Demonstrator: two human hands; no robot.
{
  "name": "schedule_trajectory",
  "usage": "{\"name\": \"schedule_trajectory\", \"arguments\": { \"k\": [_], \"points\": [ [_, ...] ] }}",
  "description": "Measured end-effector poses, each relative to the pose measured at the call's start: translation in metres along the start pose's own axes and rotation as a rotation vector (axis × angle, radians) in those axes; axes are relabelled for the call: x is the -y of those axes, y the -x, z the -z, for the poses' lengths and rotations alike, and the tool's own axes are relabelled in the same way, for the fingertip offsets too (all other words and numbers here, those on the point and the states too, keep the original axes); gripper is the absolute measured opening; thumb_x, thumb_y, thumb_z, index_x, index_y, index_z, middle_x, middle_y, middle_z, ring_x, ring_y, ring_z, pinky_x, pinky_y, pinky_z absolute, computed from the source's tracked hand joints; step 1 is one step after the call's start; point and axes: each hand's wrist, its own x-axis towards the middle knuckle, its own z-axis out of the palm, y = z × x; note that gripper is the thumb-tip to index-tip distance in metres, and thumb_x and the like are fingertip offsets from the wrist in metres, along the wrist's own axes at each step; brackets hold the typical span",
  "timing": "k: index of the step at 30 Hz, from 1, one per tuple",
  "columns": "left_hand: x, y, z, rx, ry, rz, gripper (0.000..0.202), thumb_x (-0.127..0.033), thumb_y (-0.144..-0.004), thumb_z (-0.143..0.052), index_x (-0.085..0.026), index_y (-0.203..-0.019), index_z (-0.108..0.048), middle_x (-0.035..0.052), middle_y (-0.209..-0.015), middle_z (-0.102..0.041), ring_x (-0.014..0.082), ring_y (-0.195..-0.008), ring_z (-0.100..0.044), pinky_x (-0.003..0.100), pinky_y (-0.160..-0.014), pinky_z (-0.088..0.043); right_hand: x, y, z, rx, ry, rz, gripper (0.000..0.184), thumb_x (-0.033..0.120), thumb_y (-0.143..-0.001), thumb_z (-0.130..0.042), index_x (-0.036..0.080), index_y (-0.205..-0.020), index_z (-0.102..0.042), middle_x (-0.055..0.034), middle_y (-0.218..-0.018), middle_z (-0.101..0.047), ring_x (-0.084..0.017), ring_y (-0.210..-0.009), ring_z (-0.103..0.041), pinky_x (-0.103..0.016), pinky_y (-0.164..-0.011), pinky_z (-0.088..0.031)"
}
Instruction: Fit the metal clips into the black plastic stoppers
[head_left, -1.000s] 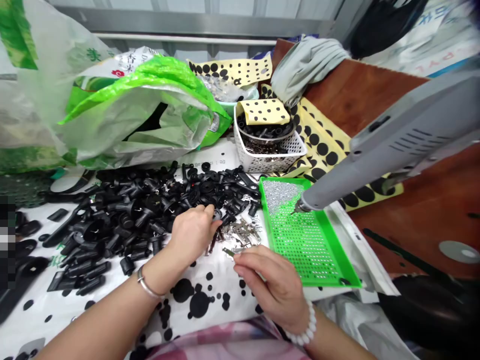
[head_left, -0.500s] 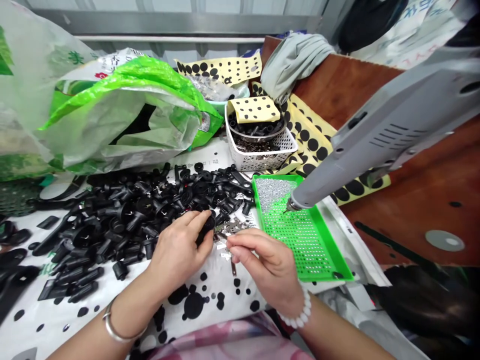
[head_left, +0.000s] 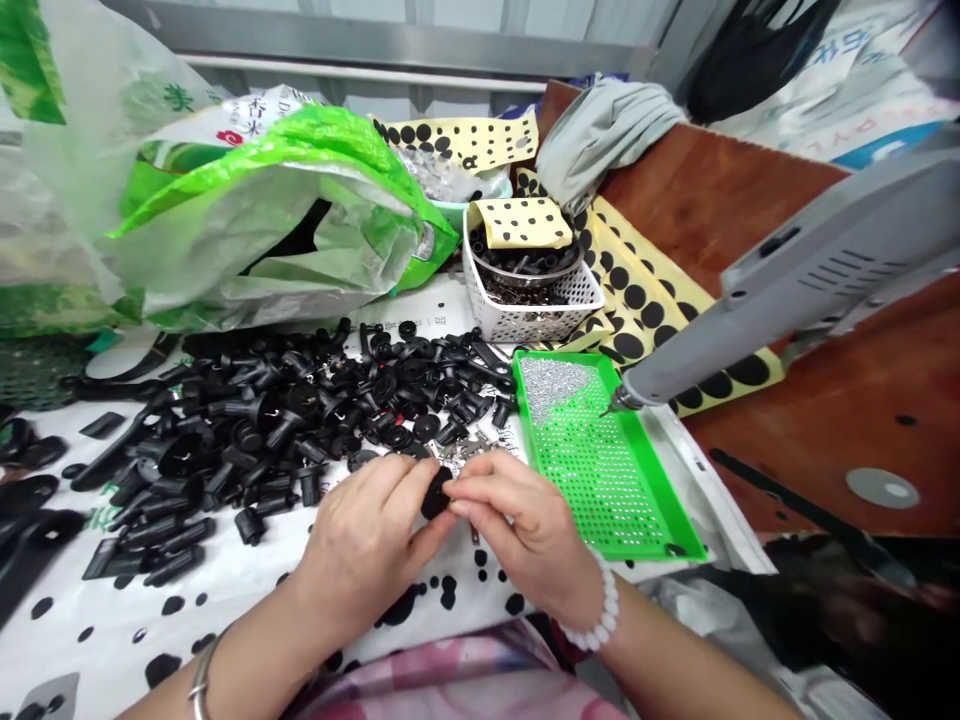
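My left hand (head_left: 367, 540) pinches a small round black plastic part (head_left: 435, 497) just in front of me. My right hand (head_left: 517, 525) meets it from the right, fingertips pressed against the same part; a small metal piece seen earlier in those fingers is hidden. Just beyond my hands lies a heap of small silver metal clips (head_left: 469, 448). A big pile of black plastic parts (head_left: 300, 410) spreads over the white spotted sheet to the left and ahead.
A green perforated tray (head_left: 607, 470) with tiny screws lies to the right, the tip of a grey electric screwdriver (head_left: 787, 300) hanging over it. A white basket (head_left: 532, 290), yellow dotted sticker sheets (head_left: 652, 290) and green plastic bags (head_left: 262, 210) stand behind.
My left hand picked a black part from the pile and drew it toward me. My right hand lifted a metal piece from the clips and came up against that part.
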Motion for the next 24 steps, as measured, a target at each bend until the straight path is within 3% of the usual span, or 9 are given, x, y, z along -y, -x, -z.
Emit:
{"name": "schedule_trajectory", "arguments": {
  "k": [4, 12, 16, 20, 24],
  "points": [
    [-0.003, 0.009, -0.003, -0.029, -0.005, 0.020, 0.030, -0.036, -0.086, -0.053, -0.011, -0.100, -0.057, 0.0057, -0.071, -0.062, 0.0192, -0.061, -0.061, 0.030, -0.052, -0.048, 0.003, 0.001, -0.010, -0.042, -0.008, -0.103, 0.014, 0.010, -0.082, -0.056, 0.016, -0.088, -0.067, -0.0062, -0.085, -0.062, -0.015, -0.081, -0.060, -0.027, -0.071, -0.050],
    [-0.005, 0.029, -0.015, -0.009, 0.148, 0.142, 0.021, -0.029, -0.086, -0.055, -0.012, -0.097, -0.057, 0.0048, -0.071, -0.061, 0.0184, -0.065, -0.059, 0.030, -0.058, -0.051, -0.011, 0.004, -0.029, -0.017, -0.098, -0.286, 0.011, 0.009, -0.078, -0.056, 0.017, -0.076, -0.062, -0.0067, -0.093, -0.060, -0.019, -0.091, -0.058, -0.034, -0.082, -0.047],
    [-0.007, 0.034, -0.016, -0.001, 0.375, 0.251, 0.019, -0.024, -0.085, -0.055, -0.015, -0.102, -0.057, 0.0042, -0.078, -0.060, 0.0145, -0.065, -0.058, 0.026, -0.057, -0.052, -0.015, 0.006, -0.035, 0.008, -0.187, -0.338, 0.011, 0.009, -0.077, -0.056, 0.019, -0.073, -0.060, -0.0061, -0.093, -0.064, -0.018, -0.087, -0.062, -0.033, -0.077, -0.051],
    [-0.007, 0.034, -0.011, -0.060, 0.678, 0.447, 0.019, -0.020, -0.082, -0.059, -0.018, -0.101, -0.059, 0.0023, -0.083, -0.059, 0.0100, -0.064, -0.059, 0.020, -0.054, -0.054, -0.007, 0.001, -0.034, -0.005, -0.221, -0.340, 0.008, 0.012, -0.077, -0.058, 0.019, -0.073, -0.060, -0.0068, -0.095, -0.064, -0.018, -0.088, -0.063, -0.032, -0.075, -0.053],
    [-0.007, 0.036, -0.008, -0.124, 0.850, 0.602, 0.016, -0.019, -0.080, -0.059, -0.020, -0.096, -0.061, 0.0023, -0.086, -0.061, 0.0120, -0.072, -0.063, 0.021, -0.061, -0.058, 0.001, -0.003, -0.034, -0.016, -0.166, -0.295, 0.006, 0.014, -0.078, -0.058, 0.019, -0.075, -0.061, -0.0068, -0.095, -0.064, -0.018, -0.089, -0.062, -0.032, -0.073, -0.052]
  ]
}}
